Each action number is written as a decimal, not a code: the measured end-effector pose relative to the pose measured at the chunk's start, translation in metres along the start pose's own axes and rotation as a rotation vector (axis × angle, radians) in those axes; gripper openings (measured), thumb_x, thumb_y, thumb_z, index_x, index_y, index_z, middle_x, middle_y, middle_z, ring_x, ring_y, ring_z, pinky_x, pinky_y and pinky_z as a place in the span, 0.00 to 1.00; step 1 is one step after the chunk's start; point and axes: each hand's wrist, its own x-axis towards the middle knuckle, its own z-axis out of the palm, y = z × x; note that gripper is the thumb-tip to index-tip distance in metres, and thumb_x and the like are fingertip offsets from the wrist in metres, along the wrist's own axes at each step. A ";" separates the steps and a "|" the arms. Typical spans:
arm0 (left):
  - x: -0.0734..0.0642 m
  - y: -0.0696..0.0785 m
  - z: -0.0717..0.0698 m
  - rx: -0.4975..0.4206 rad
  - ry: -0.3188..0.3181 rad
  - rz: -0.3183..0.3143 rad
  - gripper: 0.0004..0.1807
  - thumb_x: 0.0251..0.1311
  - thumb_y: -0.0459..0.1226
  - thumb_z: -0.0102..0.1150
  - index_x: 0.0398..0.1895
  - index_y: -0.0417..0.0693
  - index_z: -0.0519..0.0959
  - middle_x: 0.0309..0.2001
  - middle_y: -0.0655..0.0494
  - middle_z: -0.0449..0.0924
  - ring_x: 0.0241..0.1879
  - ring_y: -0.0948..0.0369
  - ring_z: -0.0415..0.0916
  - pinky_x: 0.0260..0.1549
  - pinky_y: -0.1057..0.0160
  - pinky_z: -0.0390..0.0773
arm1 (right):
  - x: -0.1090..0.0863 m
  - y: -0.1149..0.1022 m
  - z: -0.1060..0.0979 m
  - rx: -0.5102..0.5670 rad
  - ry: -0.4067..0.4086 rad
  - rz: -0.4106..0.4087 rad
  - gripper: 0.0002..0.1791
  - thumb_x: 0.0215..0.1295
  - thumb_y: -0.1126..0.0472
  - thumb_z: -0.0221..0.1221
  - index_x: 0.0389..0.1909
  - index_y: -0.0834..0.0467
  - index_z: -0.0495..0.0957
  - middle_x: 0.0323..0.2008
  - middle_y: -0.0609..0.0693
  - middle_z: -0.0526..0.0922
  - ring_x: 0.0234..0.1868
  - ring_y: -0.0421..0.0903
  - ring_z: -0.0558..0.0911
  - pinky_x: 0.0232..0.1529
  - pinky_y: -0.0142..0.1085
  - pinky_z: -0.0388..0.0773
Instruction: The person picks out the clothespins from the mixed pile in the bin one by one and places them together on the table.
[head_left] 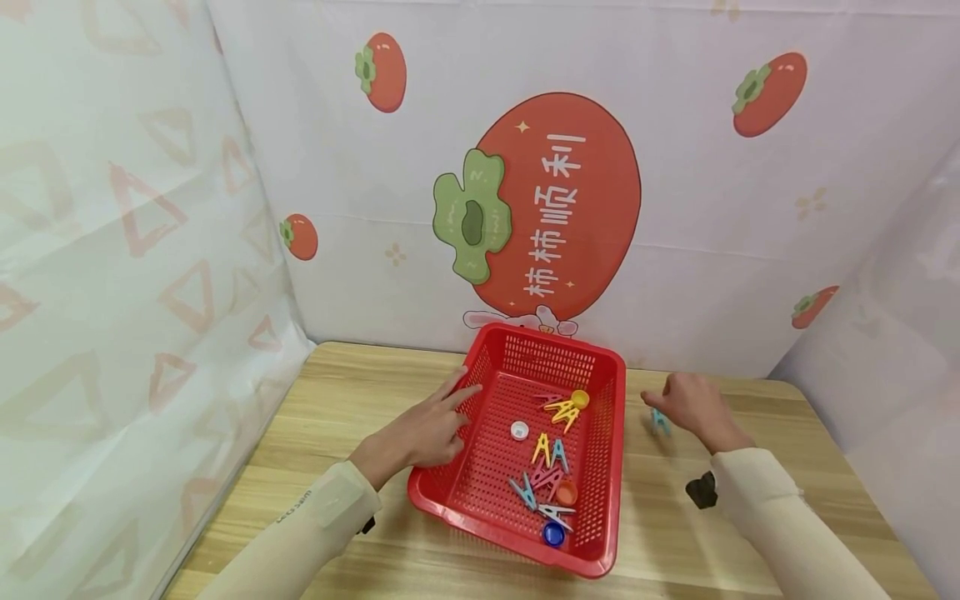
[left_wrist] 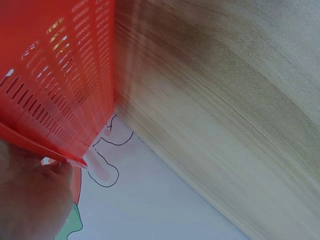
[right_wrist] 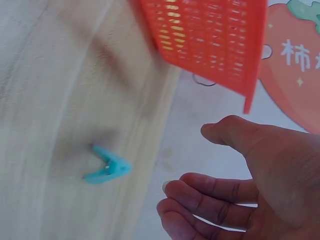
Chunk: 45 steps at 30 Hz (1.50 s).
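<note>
A red perforated plastic basket stands on the wooden table. My left hand holds its left rim, two fingers stretched over the edge; in the left wrist view the thumb side of the hand lies against the rim. To the right of the basket is my right hand, thumb and loosely bent fingers spread apart with nothing between them. A turquoise clothespin, somewhat blurred, is below that hand and apart from it; whether it rests on the table I cannot tell.
Inside the basket lie several clothespins, among them a yellow one and a blue one. Bottle caps lie there too: white, yellow, orange and dark blue. A printed cloth hangs behind the table.
</note>
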 end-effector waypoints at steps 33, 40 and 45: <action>0.000 -0.001 -0.001 -0.022 -0.003 -0.004 0.17 0.66 0.36 0.64 0.55 0.44 0.90 0.87 0.53 0.58 0.91 0.50 0.33 0.79 0.49 0.72 | 0.008 -0.100 -0.030 -0.061 -0.048 -0.053 0.21 0.73 0.49 0.67 0.41 0.66 0.85 0.27 0.53 0.85 0.27 0.47 0.80 0.29 0.36 0.81; 0.001 0.000 -0.001 -0.020 -0.008 -0.008 0.16 0.67 0.36 0.64 0.55 0.43 0.90 0.86 0.52 0.60 0.91 0.50 0.33 0.79 0.49 0.71 | 0.007 -0.119 -0.026 -0.053 -0.066 -0.100 0.21 0.71 0.50 0.69 0.48 0.67 0.86 0.28 0.53 0.85 0.25 0.46 0.81 0.31 0.37 0.87; 0.000 0.001 -0.002 -0.028 -0.012 -0.018 0.17 0.67 0.36 0.65 0.57 0.43 0.90 0.86 0.53 0.60 0.91 0.51 0.33 0.79 0.49 0.71 | 0.008 -0.134 -0.027 -0.080 -0.053 -0.155 0.17 0.71 0.52 0.69 0.43 0.65 0.87 0.24 0.51 0.82 0.22 0.45 0.78 0.27 0.33 0.80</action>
